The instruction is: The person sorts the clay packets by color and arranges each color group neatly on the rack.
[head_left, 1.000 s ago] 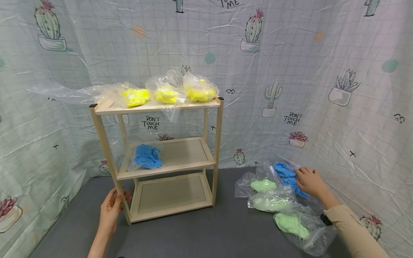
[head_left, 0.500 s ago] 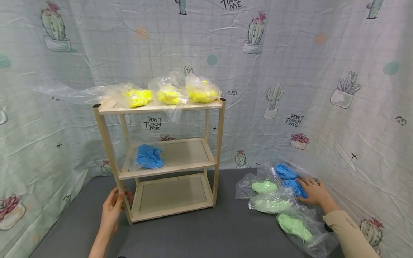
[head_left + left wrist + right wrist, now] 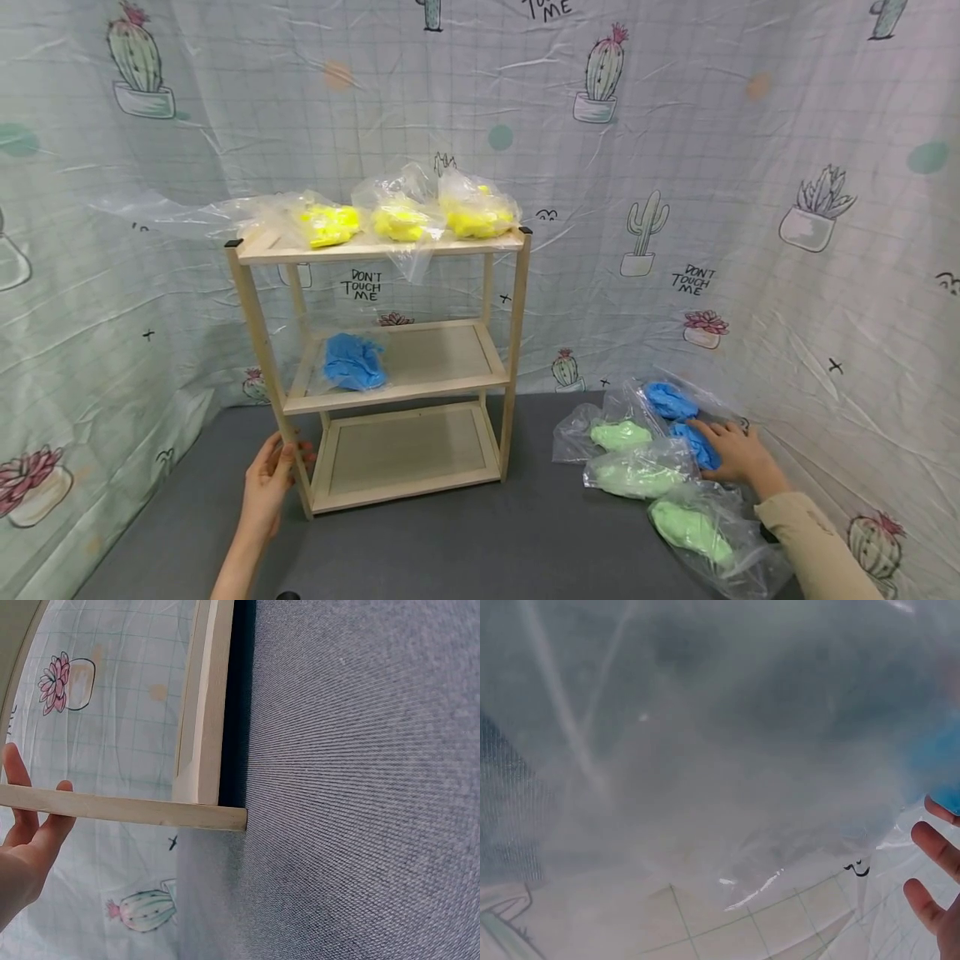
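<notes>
1. At the left of the head view, the left hand holds a front post of the wooden rack, fingers reaching behind it.
2. On the rack's top shelf sit three yellow bags; one blue bag lies at the left of the middle shelf.
3. Well apart, on the grey table, the right hand touches the nearer loose blue bag, close to another blue bag and three green bags; whether it pinches anything, I cannot tell.
4. Across the left wrist view, the post passes before two fingers, their tips showing beyond.
5. At the right wrist view's edge, three fingers spread beside blurred blue; cloudy plastic fills much of the rest.
</notes>
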A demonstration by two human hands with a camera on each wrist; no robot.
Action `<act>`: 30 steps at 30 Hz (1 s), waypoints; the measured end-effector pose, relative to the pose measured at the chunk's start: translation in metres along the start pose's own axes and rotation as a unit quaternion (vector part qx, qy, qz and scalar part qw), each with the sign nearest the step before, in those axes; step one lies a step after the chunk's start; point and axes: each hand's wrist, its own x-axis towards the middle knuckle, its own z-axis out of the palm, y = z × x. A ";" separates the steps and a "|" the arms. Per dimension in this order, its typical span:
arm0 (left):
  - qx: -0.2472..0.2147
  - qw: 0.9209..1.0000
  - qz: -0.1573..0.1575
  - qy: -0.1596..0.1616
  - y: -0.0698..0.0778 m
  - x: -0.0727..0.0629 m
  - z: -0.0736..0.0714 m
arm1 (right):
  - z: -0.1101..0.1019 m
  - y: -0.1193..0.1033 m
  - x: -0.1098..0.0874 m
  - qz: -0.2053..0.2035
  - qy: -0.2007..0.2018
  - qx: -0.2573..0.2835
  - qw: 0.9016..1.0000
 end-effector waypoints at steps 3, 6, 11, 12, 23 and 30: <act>0.003 1.000 -0.002 0.001 0.001 0.000 0.000 | 0.000 0.000 0.000 -0.004 0.005 0.002 1.000; 0.007 1.000 -0.001 0.001 0.001 0.000 0.001 | -0.001 -0.001 -0.001 -0.004 0.005 0.006 1.000; 0.001 1.000 0.000 0.001 0.001 0.000 0.002 | -0.007 0.002 -0.001 0.009 0.004 0.013 1.000; -0.002 1.000 0.000 0.002 0.001 0.000 0.002 | -0.008 0.003 0.000 0.013 0.006 0.019 1.000; 0.002 1.000 0.005 0.003 0.001 0.000 0.001 | -0.024 0.010 0.008 0.033 0.036 0.065 0.997; -0.005 1.000 0.011 -0.002 0.002 0.000 0.003 | -0.047 0.005 0.017 0.035 0.110 0.060 0.992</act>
